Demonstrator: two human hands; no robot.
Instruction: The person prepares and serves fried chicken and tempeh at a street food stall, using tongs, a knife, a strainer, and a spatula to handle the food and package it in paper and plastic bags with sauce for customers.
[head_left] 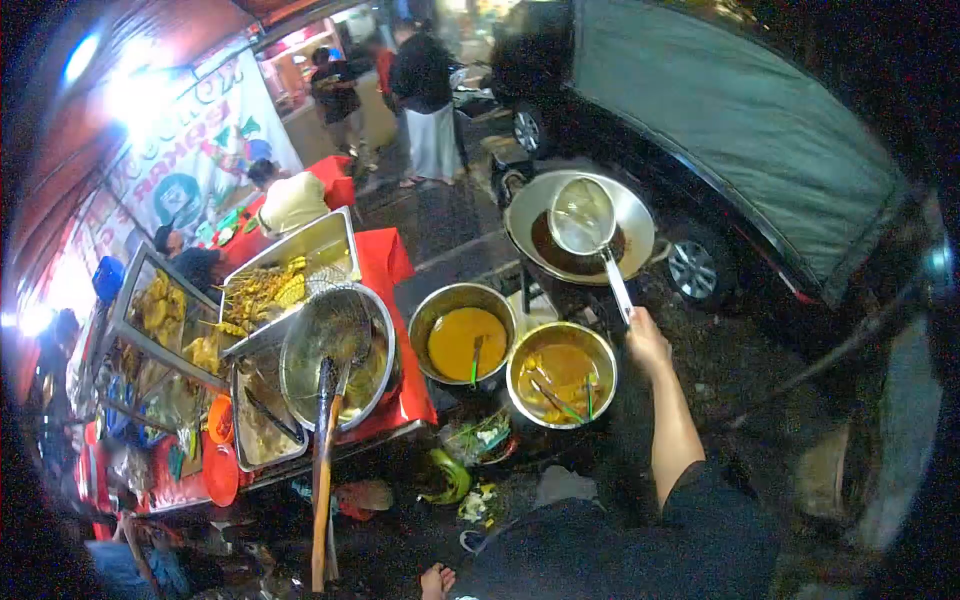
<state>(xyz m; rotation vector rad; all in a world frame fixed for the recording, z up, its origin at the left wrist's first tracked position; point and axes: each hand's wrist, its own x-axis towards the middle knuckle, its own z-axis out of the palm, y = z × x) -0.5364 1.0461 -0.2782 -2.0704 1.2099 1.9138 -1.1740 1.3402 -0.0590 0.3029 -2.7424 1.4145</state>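
My right hand is closed around the handle of a round strainer. The strainer's bowl hangs over a large wok with dark brown liquid in it. No food can be made out in the mesh. Low in the view, by my body, my left hand has its fingers curled in, with nothing visible in them. Nearer me than the wok stand two metal pots: one pot of orange-yellow broth and another pot of yellowish broth with pieces in it. Each has a green-handled utensil inside.
At left, a large metal basin holds long-handled tools beside a tray of skewers. A glass case contains fried food. A parked truck flanks the wok. People stand behind; others sit at a red table.
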